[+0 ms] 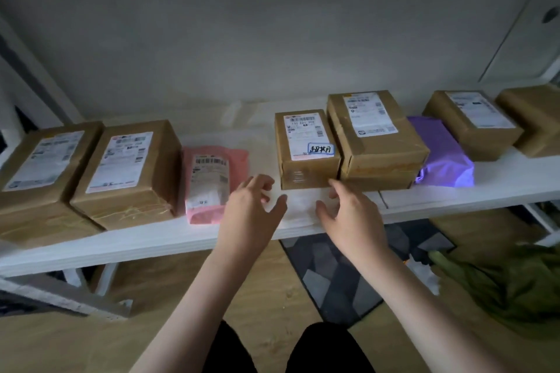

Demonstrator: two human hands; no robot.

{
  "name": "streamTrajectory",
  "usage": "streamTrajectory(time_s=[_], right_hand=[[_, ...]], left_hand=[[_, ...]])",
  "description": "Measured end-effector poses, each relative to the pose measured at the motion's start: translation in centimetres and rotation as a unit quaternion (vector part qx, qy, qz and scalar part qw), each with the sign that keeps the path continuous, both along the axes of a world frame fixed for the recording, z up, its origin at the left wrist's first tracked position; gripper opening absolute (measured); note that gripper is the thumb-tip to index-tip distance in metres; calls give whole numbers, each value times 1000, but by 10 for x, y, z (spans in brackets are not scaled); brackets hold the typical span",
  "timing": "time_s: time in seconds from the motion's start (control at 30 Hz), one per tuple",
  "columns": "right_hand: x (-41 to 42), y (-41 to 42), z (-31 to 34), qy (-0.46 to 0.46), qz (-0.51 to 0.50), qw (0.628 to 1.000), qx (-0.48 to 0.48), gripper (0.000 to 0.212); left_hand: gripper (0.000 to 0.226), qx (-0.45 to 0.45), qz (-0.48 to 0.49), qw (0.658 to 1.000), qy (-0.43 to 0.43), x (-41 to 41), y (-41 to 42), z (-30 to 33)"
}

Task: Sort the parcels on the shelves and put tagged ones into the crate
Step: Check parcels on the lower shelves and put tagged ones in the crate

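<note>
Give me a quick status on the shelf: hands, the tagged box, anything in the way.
Left hand and right hand open, empty, short of the tagged box. Box upright on the shelf, handwritten tag visible. Taller box tight against its right side.

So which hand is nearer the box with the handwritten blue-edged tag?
Right. The right hand has fingertips at the front lower right corner of the tagged box; contact is unclear. The left hand hovers off its front left corner, by the pink mailer.

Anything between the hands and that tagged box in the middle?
Nothing visible. Both hands, left and right, hover open over bare shelf just before the tagged box. The crate is out of view.
</note>
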State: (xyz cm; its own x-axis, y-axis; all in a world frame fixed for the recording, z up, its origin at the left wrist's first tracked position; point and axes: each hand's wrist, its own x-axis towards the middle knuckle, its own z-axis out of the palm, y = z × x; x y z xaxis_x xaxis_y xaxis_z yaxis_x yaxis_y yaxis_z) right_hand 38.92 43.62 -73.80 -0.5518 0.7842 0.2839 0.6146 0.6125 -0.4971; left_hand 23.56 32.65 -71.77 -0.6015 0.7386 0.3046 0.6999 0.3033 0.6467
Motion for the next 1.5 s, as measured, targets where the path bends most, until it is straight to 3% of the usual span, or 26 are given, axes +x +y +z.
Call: streamTrajectory(time_s=[0.17, 0.33, 0.5, 0.6, 0.7, 0.83, 1.07, 1.17, 1.27, 1.37, 1.5], right_hand=[[-8, -1, 14, -53, -16, 997, -45, 61], [1, 2, 16, -28, -33, 995, -90, 57], [9, 27, 3, 2, 1, 995, -104, 68], [8, 38, 6, 4, 39, 993, -109, 59], [0, 45, 15, -1, 60, 993, -102, 47], [4, 44, 17, -4, 67, 995, -78, 14], [28, 40, 8, -42, 121, 988, -90, 25], [20, 43, 18, -59, 136, 984, -98, 43], [7, 44, 28, -63, 156, 983, -70, 48], [-2, 40, 29, -52, 142, 988, -17, 49], [2, 36, 27, 41, 110, 989, 95, 49]], left_hand=[[55, -18, 8, 1000, -19, -11, 38, 1], [61, -52, -2, 998, -40, -20, 52, 5], [65, -72, -32, 996, -31, -24, 63, -4], [71, -74, -35, 996, -39, -24, 68, -7], [60, -69, -26, 997, -26, -18, 67, -8], [50, -68, -1, 998, -2, 4, 46, -5], [61, -45, -10, 999, -21, 20, -9, -16], [66, -58, -22, 998, -19, 12, -3, -12], [68, -48, -13, 999, -7, 5, 8, -14], [73, -42, 2, 997, 64, 5, 15, -15], [82, 33, 3, 992, 120, 8, 10, -1]])
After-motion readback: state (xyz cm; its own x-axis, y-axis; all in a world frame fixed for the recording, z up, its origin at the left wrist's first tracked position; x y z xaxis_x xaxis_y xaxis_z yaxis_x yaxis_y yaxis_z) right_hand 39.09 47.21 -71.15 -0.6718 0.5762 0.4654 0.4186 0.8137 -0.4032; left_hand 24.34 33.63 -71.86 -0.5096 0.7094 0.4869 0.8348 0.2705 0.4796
